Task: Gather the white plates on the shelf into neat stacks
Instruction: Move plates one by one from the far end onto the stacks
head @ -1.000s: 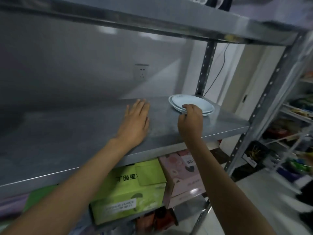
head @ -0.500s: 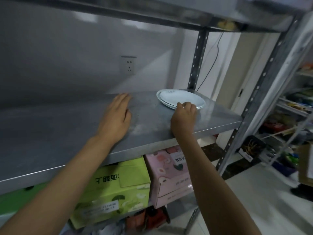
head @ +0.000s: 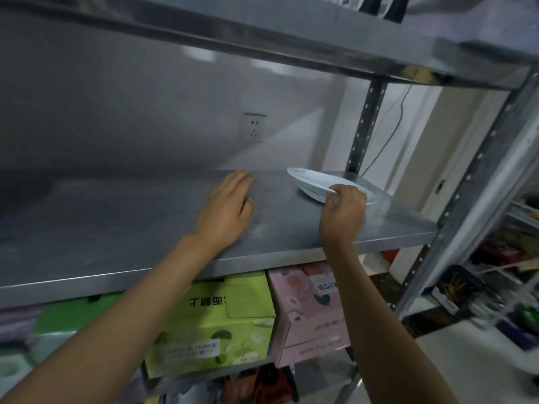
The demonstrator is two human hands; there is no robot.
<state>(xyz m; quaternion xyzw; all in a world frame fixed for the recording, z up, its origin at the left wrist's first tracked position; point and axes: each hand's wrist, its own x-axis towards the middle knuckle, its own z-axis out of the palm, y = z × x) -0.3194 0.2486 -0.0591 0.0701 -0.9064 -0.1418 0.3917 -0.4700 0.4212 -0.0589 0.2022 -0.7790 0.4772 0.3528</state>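
White plates (head: 318,183) sit in a low stack at the far right of the steel shelf (head: 116,237), close to the perforated rear upright (head: 364,118). How many are in the stack I cannot tell; the rims look like two or so, fairly well aligned. The right hand (head: 344,215) has its fingers curled tight on the near rim, thumb on top, and the near edge looks slightly raised, probably so the stack can be drawn or lifted as one piece rather than slid flat on metal. The left hand (head: 226,212) lies palm down on the bare shelf to the left of the plates, fingers nearly straight and close together, gripping nothing; it reads as a brace for the reach, or as marking the spot where the stack should go.

No other plates show on this level, so the gathering looks close to finished, or the rest lie out of view. Overhead, the upper shelf (head: 291,33) hangs low and limits how high anything can be lifted. Behind, a wall socket (head: 253,128) and a dark cable (head: 390,132) stay clear of the plates. Below, a green carton (head: 210,325) and a pink box (head: 309,310) fill the lower level, out of the way.
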